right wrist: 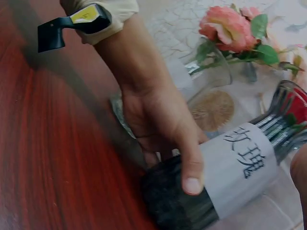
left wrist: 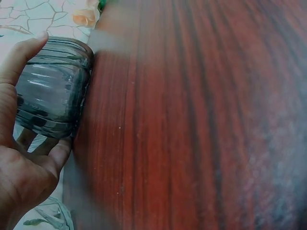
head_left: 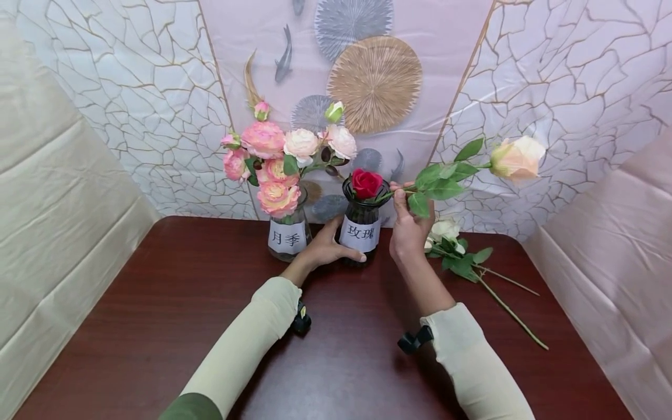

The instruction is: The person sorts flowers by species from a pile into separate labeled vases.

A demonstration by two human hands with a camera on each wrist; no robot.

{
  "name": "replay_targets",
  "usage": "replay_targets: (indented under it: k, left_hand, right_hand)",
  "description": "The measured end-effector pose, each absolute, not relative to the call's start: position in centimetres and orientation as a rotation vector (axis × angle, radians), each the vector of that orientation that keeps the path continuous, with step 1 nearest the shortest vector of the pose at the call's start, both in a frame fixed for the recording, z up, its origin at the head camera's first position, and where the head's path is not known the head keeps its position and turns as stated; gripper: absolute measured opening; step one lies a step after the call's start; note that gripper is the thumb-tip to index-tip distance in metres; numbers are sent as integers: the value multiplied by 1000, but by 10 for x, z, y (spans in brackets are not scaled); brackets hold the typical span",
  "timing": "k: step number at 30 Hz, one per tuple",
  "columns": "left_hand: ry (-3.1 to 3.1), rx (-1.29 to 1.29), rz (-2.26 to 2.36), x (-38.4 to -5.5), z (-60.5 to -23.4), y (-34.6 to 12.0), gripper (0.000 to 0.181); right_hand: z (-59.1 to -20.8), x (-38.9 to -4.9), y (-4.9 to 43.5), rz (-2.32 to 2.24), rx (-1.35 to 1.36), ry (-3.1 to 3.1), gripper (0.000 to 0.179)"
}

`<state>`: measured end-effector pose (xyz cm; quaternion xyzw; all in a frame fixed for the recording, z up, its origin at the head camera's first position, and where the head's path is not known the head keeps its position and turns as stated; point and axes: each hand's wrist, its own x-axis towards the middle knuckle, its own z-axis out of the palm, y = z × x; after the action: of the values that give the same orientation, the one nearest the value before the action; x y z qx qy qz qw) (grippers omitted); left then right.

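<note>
My left hand [head_left: 326, 249] grips the lower part of a dark glass vase [right wrist: 177, 196], its thumb across the front. The vase stands upright, with a white label [head_left: 360, 234] and a red rose [head_left: 366, 184] in its mouth. In the head view my right hand [head_left: 412, 230] pinches the leafy stem of a peach rose [head_left: 518, 157] beside the vase's rim. That rose lies nearly level, its bloom pointing right. Its lower stem reaches toward the vase mouth; I cannot tell whether the end is inside.
Left of the dark vase stands a clear labelled vase [head_left: 287, 234] with several pink and pale flowers [head_left: 262, 140]. White roses [head_left: 445, 230] with long stems lie at the table's right. The brown table [head_left: 336, 350] meets a patterned backdrop [head_left: 157, 116] at its far edge.
</note>
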<state>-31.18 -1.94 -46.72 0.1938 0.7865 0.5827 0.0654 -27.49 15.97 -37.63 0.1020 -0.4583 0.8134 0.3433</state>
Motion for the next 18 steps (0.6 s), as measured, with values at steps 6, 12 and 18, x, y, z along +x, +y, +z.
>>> replay_targets:
  k: [6, 12, 18]
  left_hand:
    - [2368, 586, 1764, -313, -469, -20, 119]
    - [2358, 595, 1774, -314, -468, -20, 119]
    - [2363, 607, 1757, -314, -469, -19, 119]
  right_hand:
    - [-382, -274, 148, 2121, 226, -1218, 16]
    - [-382, -275, 143, 2264, 179, -1099, 20]
    - [-388, -273, 149, 2317, 168, -1169, 22]
